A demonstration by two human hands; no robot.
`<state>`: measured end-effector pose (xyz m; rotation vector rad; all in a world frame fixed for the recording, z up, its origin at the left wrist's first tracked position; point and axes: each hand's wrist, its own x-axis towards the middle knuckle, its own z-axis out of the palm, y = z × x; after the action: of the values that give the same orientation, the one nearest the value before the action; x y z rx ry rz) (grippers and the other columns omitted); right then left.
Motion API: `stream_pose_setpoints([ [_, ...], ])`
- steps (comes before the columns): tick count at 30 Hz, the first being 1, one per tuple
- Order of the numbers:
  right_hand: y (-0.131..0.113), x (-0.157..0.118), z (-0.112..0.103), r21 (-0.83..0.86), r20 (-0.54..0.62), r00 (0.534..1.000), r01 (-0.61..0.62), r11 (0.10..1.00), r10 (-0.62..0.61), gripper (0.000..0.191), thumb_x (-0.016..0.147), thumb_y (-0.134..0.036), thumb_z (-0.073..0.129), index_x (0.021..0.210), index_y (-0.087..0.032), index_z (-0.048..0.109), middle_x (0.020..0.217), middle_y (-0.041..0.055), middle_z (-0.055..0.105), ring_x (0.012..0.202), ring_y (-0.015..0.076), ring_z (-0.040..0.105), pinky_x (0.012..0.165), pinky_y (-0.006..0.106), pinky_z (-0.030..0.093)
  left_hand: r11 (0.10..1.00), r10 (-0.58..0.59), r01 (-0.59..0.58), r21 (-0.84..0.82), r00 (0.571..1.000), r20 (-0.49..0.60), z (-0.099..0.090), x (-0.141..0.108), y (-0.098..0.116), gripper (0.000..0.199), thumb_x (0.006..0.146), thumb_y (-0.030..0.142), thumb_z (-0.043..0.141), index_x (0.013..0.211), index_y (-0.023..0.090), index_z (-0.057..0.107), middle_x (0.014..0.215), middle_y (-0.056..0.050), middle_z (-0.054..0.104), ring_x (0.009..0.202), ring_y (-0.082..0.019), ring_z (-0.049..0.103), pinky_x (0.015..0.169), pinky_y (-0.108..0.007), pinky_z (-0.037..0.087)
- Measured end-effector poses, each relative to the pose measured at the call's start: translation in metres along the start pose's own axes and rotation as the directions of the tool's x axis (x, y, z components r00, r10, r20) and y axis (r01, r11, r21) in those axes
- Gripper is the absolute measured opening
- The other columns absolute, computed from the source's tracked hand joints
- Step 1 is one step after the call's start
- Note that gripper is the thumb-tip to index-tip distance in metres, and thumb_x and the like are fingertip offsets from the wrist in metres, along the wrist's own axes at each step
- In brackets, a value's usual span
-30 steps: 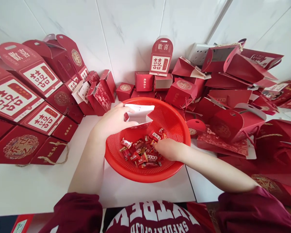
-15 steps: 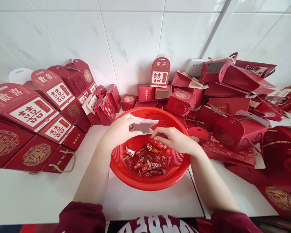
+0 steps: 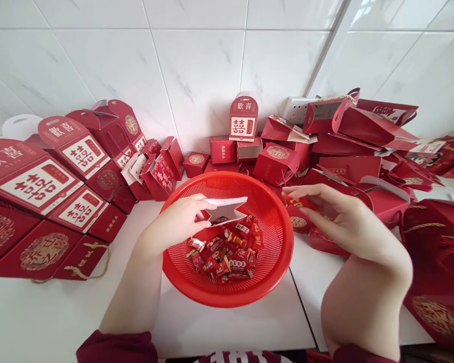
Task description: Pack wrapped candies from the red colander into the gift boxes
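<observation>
My left hand (image 3: pixel 185 222) is closed on the edge of a small gift box (image 3: pixel 229 210), whose open mouth shows a pale inside. The box is over a red plastic basket (image 3: pixel 227 297) with perforated sides. Wrapped candies (image 3: pixel 227 252), mostly red with a few gold ones, lie heaped in the basket beneath it. To the right of the rim, my right hand (image 3: pixel 336 217) is raised, pinching a red candy packet (image 3: pixel 300 201) with gold lettering between thumb and fingers.
Red gift boxes (image 3: pixel 41 186) stand in rows at the left. Behind the basket are small red boxes (image 3: pixel 276 162), one upright box (image 3: pixel 243 118) among them. More open red boxes (image 3: pixel 366 121) are piled at the right, near a large red bag (image 3: pixel 435 272). White tiles (image 3: pixel 196 65) back the white table.
My right hand has moved from above the candies out to the right, past the basket's rim, carrying the red packet. My left hand still holds the box over the basket.
</observation>
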<state>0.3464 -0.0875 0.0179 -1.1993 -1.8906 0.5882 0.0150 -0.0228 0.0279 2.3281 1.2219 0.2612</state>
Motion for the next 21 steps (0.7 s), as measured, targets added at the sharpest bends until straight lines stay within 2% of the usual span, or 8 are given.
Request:
stream_pose_setpoints([
  [3,-0.007,-0.003,0.005,0.031,-0.244,0.969,0.039,0.999,-0.030,0.038,0.091,-0.022,0.065,0.127,-0.033,0.061,0.126,0.0025,0.068,0.116,0.0235,0.066,0.101,0.043,0.057,0.999,0.032,-0.033,0.043,0.999,0.023,0.003,0.003,0.000,0.040,0.089,0.028,0.057,0.128,0.031,0.064,0.111,-0.003,0.066,0.093,-0.020,0.067,0.081,-0.032,0.053],
  [6,-0.017,0.002,0.022,0.058,-0.476,0.846,0.302,0.952,-0.239,0.050,0.083,-0.008,0.070,0.125,-0.034,0.063,0.117,0.0004,0.072,0.107,0.0240,0.071,0.094,0.044,0.061,0.995,0.057,-0.058,0.078,0.998,0.018,0.003,0.004,0.001,0.039,0.089,0.029,0.058,0.128,0.029,0.064,0.115,-0.004,0.065,0.099,-0.021,0.065,0.087,-0.034,0.051],
  [9,-0.024,0.013,0.044,0.054,-0.530,0.729,0.538,0.841,-0.433,0.054,0.080,0.001,0.070,0.121,-0.034,0.064,0.110,0.0003,0.074,0.098,0.0251,0.073,0.081,0.044,0.065,0.996,0.053,-0.054,0.074,0.998,0.020,0.003,0.005,0.001,0.039,0.089,0.030,0.060,0.128,0.029,0.064,0.120,-0.005,0.063,0.099,-0.021,0.065,0.091,-0.035,0.051],
  [10,-0.025,0.017,0.051,0.043,-0.481,0.740,0.556,0.830,-0.470,0.053,0.081,0.001,0.068,0.122,-0.033,0.064,0.110,0.0009,0.074,0.099,0.0248,0.073,0.082,0.044,0.064,0.996,0.049,-0.050,0.071,0.999,0.022,0.004,0.005,0.001,0.039,0.089,0.030,0.060,0.127,0.029,0.064,0.121,-0.005,0.062,0.099,-0.021,0.066,0.091,-0.034,0.051],
  [12,-0.023,0.026,0.062,0.000,-0.266,0.832,0.504,0.863,-0.486,0.045,0.087,-0.001,0.063,0.123,-0.029,0.063,0.117,0.0033,0.072,0.108,0.0229,0.069,0.089,0.041,0.061,0.995,0.050,-0.052,0.079,0.998,0.024,0.004,0.005,0.000,0.038,0.089,0.030,0.059,0.127,0.028,0.064,0.121,-0.006,0.062,0.100,-0.021,0.066,0.092,-0.034,0.051],
  [14,-0.019,0.034,0.069,-0.091,0.030,0.909,0.416,0.905,-0.415,0.034,0.094,-0.004,0.054,0.119,-0.025,0.065,0.125,0.0058,0.069,0.116,0.0223,0.065,0.096,0.040,0.056,0.995,0.051,-0.052,0.087,0.999,0.019,0.005,0.005,-0.001,0.039,0.090,0.031,0.058,0.128,0.028,0.064,0.120,-0.006,0.063,0.102,-0.022,0.065,0.092,-0.034,0.051],
  [16,-0.014,0.038,0.072,-0.200,0.235,0.927,0.341,0.918,-0.293,0.030,0.096,-0.006,0.048,0.113,-0.021,0.068,0.125,0.0078,0.069,0.113,0.0232,0.065,0.094,0.039,0.055,0.997,0.036,-0.037,0.074,0.999,0.015,0.006,0.006,-0.003,0.040,0.091,0.033,0.057,0.130,0.027,0.062,0.122,-0.006,0.062,0.103,-0.022,0.065,0.092,-0.034,0.051],
  [21,-0.006,0.037,0.067,-0.293,0.258,0.956,0.216,0.931,-0.141,0.026,0.100,-0.014,0.046,0.114,-0.019,0.068,0.112,0.0076,0.072,0.102,0.0221,0.068,0.091,0.036,0.052,0.995,0.021,-0.021,0.093,1.000,-0.004,0.005,0.010,-0.008,0.038,0.098,0.037,0.043,0.128,0.026,0.063,0.128,-0.006,0.064,0.114,-0.024,0.062,0.103,-0.038,0.045],
])
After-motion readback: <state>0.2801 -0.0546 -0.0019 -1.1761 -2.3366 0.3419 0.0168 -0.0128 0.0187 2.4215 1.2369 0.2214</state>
